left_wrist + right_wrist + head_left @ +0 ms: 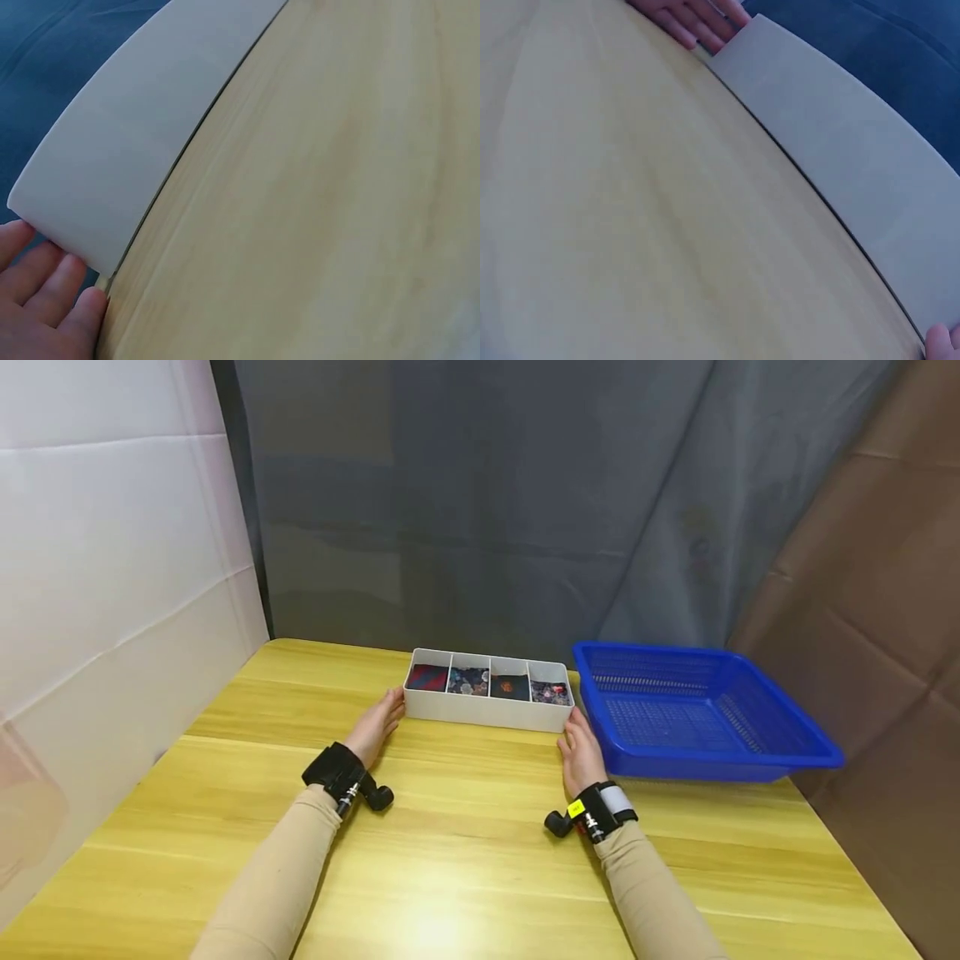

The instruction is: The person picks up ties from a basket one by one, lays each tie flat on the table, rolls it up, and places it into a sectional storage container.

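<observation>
A long white box (487, 712) with side-by-side compartments sits on the table in the head view. Its compartments hold dark patterned cloths, among them a red-and-blue striped one (429, 677) and a floral one (469, 682). My left hand (377, 727) touches the box's left end, its fingers extended along the short wall. At the opposite end my right hand (582, 753) rests with its fingers against the short wall. The left wrist view shows the left fingertips (67, 270) right at the box's lower corner. Only a bit of the right hand (941, 343) shows in the right wrist view.
A blue plastic basket (720, 752) with perforated walls stands just right of the box and the right hand. Behind the wooden table (465, 827) hangs a grey curtain (480, 510). A white sheet is on the left, a brown one on the right.
</observation>
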`<state>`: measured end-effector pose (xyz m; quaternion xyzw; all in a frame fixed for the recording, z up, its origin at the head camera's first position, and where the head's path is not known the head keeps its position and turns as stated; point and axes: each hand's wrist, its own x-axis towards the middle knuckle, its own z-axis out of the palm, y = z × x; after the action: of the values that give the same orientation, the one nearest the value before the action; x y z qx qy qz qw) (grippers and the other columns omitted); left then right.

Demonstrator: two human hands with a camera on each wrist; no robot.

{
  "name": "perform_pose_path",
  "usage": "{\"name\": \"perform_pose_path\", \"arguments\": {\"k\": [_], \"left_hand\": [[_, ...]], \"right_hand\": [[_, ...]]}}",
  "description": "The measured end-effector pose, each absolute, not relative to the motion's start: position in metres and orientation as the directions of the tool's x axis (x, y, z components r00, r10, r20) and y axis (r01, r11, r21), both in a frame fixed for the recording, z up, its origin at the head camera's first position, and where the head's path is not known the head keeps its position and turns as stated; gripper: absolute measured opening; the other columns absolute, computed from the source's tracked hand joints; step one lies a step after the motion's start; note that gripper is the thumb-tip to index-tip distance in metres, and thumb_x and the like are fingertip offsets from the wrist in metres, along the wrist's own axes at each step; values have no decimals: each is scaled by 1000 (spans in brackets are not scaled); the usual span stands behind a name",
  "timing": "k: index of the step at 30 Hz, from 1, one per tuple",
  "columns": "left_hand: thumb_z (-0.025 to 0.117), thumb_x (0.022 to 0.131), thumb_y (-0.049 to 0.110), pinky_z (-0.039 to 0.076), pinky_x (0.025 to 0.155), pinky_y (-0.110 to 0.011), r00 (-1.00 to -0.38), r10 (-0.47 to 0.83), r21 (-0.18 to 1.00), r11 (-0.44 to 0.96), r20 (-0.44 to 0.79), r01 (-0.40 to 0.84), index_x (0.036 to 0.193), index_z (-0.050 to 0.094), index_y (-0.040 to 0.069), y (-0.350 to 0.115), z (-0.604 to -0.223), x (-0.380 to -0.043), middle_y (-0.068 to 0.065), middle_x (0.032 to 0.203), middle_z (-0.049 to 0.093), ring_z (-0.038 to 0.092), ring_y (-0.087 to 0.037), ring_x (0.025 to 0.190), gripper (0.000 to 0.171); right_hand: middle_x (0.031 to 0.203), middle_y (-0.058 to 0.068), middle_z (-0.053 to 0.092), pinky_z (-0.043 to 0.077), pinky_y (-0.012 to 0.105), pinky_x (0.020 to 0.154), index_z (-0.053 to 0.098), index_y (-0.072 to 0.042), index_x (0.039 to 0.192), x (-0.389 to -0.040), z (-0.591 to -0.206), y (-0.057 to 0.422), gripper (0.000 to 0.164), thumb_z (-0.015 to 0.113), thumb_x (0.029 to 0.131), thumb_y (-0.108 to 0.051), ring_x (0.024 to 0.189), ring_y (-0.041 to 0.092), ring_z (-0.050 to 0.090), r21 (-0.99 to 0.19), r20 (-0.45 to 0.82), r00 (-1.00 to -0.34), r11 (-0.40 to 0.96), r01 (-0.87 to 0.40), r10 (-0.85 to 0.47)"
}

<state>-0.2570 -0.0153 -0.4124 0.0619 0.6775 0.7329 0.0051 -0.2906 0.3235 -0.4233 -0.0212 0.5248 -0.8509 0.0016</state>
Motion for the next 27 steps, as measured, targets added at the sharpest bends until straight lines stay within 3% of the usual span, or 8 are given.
{"name": "perform_pose_path", "arguments": {"k": [11,17,27], "left_hand": [[20,108,31,15,115,-41,-989,25,970,-200,149,141,150,18,-9,-12,-428,-258,-25,155,19,17,-33,144,58],[25,108,29,22,113,-42,-988,-18,957,-247,154,153,147,27,-10,-9,-431,-261,-26,152,27,26,-33,141,55],[29,108,24,24,113,-42,-989,-19,959,-244,146,146,147,27,-11,-10,-433,-256,-28,151,28,28,-35,140,52]], "right_hand": [[160,13,11,18,39,114,16,0,153,-292,-428,330,59,39,99,-6,145,23,10,-902,72,-997,-426,-75,23],[160,11,11,18,38,114,14,-2,154,-296,-428,334,62,41,99,-10,146,23,10,-910,79,-997,-408,-70,-6],[160,10,12,20,39,113,13,-3,155,-292,-434,335,60,39,101,-13,145,22,12,-917,63,-998,-396,-49,-22]]}}
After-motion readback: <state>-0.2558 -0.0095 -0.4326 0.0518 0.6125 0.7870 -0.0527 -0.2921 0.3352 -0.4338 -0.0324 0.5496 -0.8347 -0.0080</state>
